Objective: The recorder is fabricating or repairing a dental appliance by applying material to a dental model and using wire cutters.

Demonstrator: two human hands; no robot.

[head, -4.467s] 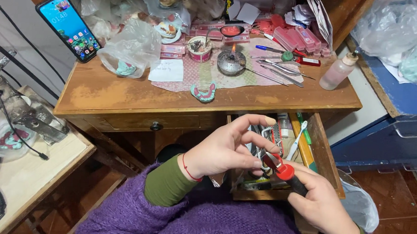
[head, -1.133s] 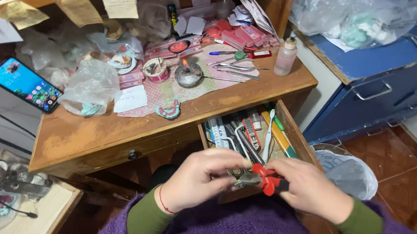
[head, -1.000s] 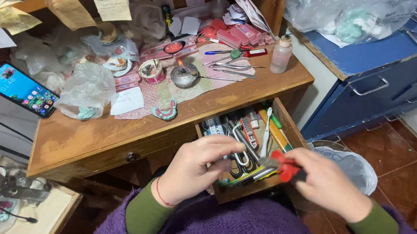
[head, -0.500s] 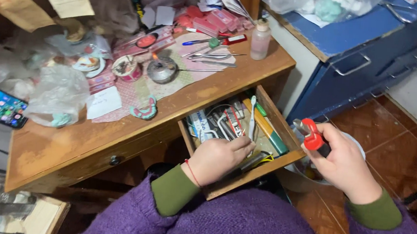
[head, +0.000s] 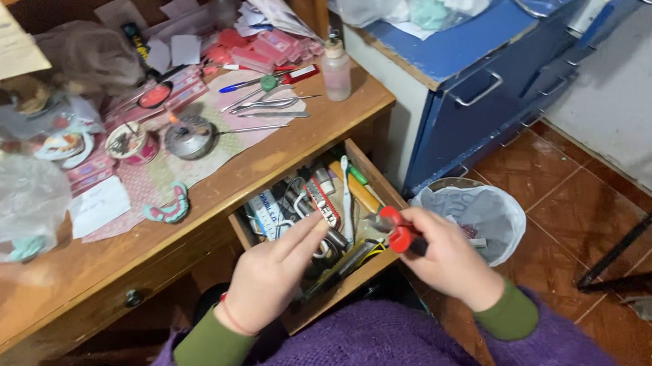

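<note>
Wooden desk (head: 188,220) – one open drawer (head: 316,227) | left hand (head: 271,270) loose inside | right hand (head: 450,255) grips one red-handled tool (head: 397,229)

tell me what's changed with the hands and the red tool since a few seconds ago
The hands parted. The right hand now holds the red-handled pliers alone, by the open drawer's right edge near the lined bin. The left hand let go and reaches into the drawer's tools. The drawer stays open, the desk clutter unmoved.
</note>
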